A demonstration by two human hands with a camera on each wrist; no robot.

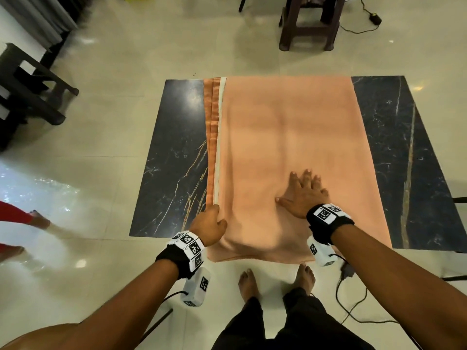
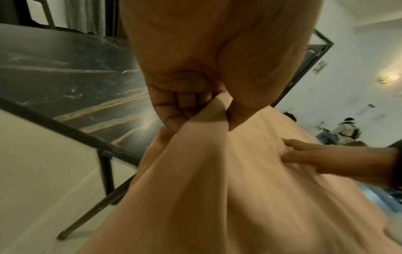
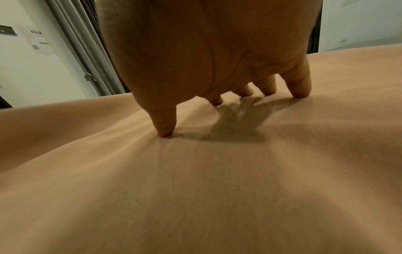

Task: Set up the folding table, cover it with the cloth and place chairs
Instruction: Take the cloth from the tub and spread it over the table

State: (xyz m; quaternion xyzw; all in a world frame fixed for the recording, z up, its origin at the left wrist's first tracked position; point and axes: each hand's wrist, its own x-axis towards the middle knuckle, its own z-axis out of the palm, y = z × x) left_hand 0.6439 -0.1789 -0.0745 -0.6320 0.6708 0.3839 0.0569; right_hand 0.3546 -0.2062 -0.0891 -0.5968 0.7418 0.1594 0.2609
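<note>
A folded peach cloth (image 1: pixel 285 147) lies lengthwise down the middle of the dark marble-pattern folding table (image 1: pixel 171 152), leaving bare strips on both sides. My left hand (image 1: pixel 211 223) grips the cloth's left edge near the front; the left wrist view shows its fingers (image 2: pixel 174 106) curled round a fold of the cloth (image 2: pixel 217 171). My right hand (image 1: pixel 302 192) lies flat on the cloth with fingers spread, and in the right wrist view its fingertips (image 3: pixel 166 132) press into the cloth (image 3: pixel 195 189).
A dark plastic stool (image 1: pixel 310 24) stands beyond the table, another dark stool (image 1: pixel 27 92) at the left. Cables (image 1: pixel 353 309) trail on the tiled floor by my bare feet (image 1: pixel 249 281). Another person's foot (image 1: pixel 38 221) is at the left edge.
</note>
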